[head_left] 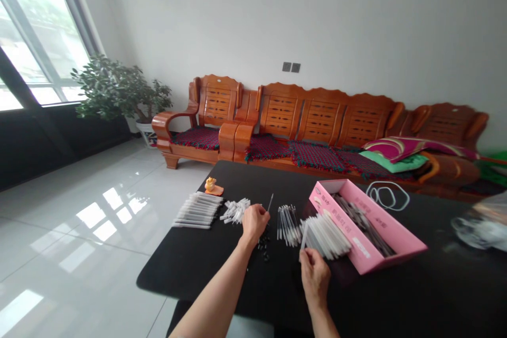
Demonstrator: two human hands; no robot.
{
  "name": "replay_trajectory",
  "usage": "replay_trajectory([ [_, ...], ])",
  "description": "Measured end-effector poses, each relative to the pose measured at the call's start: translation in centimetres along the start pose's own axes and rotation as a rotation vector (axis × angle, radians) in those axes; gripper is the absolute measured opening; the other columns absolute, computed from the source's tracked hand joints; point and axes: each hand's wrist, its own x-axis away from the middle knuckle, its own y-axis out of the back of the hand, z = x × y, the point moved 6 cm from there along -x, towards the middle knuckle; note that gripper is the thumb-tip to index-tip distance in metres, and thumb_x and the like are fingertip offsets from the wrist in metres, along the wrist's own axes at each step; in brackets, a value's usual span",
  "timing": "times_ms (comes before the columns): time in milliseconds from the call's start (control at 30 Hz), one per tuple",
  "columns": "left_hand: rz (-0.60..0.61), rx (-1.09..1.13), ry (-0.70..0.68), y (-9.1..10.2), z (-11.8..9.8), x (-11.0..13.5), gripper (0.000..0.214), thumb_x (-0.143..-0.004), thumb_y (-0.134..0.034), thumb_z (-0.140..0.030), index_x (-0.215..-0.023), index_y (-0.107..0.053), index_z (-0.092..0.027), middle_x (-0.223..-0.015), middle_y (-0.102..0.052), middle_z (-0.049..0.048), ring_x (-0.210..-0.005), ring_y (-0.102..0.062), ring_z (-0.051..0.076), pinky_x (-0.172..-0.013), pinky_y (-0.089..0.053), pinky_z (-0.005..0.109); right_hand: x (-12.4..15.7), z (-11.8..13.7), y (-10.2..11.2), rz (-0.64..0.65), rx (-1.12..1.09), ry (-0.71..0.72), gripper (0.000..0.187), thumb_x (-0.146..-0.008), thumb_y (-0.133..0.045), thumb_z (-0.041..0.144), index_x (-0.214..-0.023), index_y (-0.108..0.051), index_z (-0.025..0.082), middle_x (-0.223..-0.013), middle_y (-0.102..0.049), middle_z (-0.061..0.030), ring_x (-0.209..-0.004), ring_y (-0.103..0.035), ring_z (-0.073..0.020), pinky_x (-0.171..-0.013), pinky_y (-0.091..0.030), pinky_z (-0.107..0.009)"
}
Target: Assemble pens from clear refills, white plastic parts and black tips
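My left hand (254, 223), frame centre, pinches a thin refill (270, 202) tip-up | my right hand (315, 276), lower centre, grips one clear pen barrel (303, 238) beside the barrel pile (327, 232) | black table (396, 301) beneath | pink box (374, 260) right of centre | capped pens (198, 211) left of centre

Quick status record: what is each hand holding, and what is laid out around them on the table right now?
left hand: pinches a thin refill
right hand: grips a clear tube beside the tube pile
between hands: refill bundle, small black parts
left of hands: white caps, row of pens
pink box: open, dark sticks inside
surface: black table
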Motion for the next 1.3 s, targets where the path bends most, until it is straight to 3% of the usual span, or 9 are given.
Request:
replay_trajectory([
  [133, 0.123, 0.544, 0.081, -0.2, 3.9, 1.5, 0.010, -0.069, -0.060, -0.026, -0.064, -0.062, -0.017, -0.051, -0.062, 0.0013, -0.046, -0.057, 0.015, -0.049, -0.042, 0.025, 0.1, -0.6, 0.0, 0.020, -0.202, -0.142, 0.038, -0.073, -0.063, 0.056, -0.073, -0.065, 0.018, -0.060, -0.066, -0.0053, -0.052, -0.058, -0.0202, -0.051, -0.042, -0.029],
  [233, 0.169, 0.860, 0.139, -0.1, 5.5, 2.9, 0.014, -0.062, -0.066, -0.028, -0.068, -0.061, -0.017, -0.049, -0.058, -0.0018, -0.042, -0.053, 0.012, -0.043, -0.040, 0.022, 0.4, -0.3, -1.4, 0.075, -0.574, -0.340, 0.032, -0.068, -0.073, 0.048, -0.073, -0.066, 0.017, -0.050, -0.058, 0.0005, -0.041, -0.046, -0.0120, -0.038, -0.030, -0.023],
  [333, 0.189, 0.944, 0.188, 0.6, 6.0, 4.2, 0.021, -0.058, -0.070, -0.029, -0.071, -0.064, -0.014, -0.055, -0.061, -0.0005, -0.046, -0.055, 0.011, -0.046, -0.043, 0.022, 1.0, 1.6, -3.7, 0.209, -1.010, -0.525, 0.033, -0.059, -0.083, 0.035, -0.084, -0.070, 0.017, -0.064, -0.065, -0.0007, -0.043, -0.042, -0.0064, -0.036, -0.028, -0.019],
  [433, 0.203, 0.972, 0.190, 1.3, 5.7, 5.4, 0.023, -0.059, -0.071, -0.029, -0.074, -0.066, -0.013, -0.054, -0.060, -0.0007, -0.046, -0.055, 0.011, -0.046, -0.044, 0.021, 1.7, 3.7, -5.4, 0.334, -1.213, -0.640, 0.036, -0.060, -0.085, 0.030, -0.091, -0.072, 0.017, -0.068, -0.064, 0.0006, -0.044, -0.041, -0.0037, -0.037, -0.031, -0.015],
  [567, 0.234, 0.995, 0.148, 1.9, 5.1, 6.1, 0.022, -0.060, -0.071, -0.028, -0.074, -0.067, -0.012, -0.054, -0.059, -0.0004, -0.045, -0.054, 0.010, -0.045, -0.043, 0.020, 1.7, 5.3, -6.2, 0.382, -1.238, -0.634, 0.031, -0.059, -0.087, 0.026, -0.085, -0.072, 0.016, -0.068, -0.067, -0.0006, -0.046, -0.047, -0.0041, -0.037, -0.034, -0.014],
  [767, 0.275, 0.992, 0.113, 2.8, 4.9, 6.4, 0.018, -0.062, -0.071, -0.025, -0.073, -0.068, -0.011, -0.053, -0.059, -0.0001, -0.043, -0.051, 0.008, -0.045, -0.042, 0.019, -0.6, 7.3, -4.9, 0.262, -1.115, -0.466, 0.029, -0.054, -0.088, 0.023, -0.072, -0.067, 0.014, -0.073, -0.074, -0.0070, -0.054, -0.063, -0.0133, -0.040, -0.042, -0.018],
  [967, 0.303, 1.015, 0.094, 3.3, 4.4, 7.0, 0.016, -0.063, -0.070, -0.023, -0.073, -0.068, -0.010, -0.055, -0.061, 0.0004, -0.043, -0.052, 0.008, -0.044, -0.041, 0.018, -1.8, 8.0, -4.4, 0.182, -1.095, -0.410, 0.036, -0.051, -0.089, 0.022, -0.076, -0.065, 0.013, -0.072, -0.075, -0.0082, -0.051, -0.065, -0.0145, -0.038, -0.043, -0.018],
  [1300, 0.338, 1.002, 0.076, 2.8, 3.8, 7.1, 0.015, -0.063, -0.070, -0.022, -0.072, -0.068, -0.010, -0.055, -0.061, 0.0007, -0.042, -0.051, 0.008, -0.044, -0.041, 0.018, -1.2, 7.7, -4.8, 0.203, -1.064, -0.435, 0.037, -0.050, -0.090, 0.024, -0.075, -0.065, 0.012, -0.072, -0.075, -0.0097, -0.048, -0.064, -0.0135, -0.036, -0.042, -0.017],
])
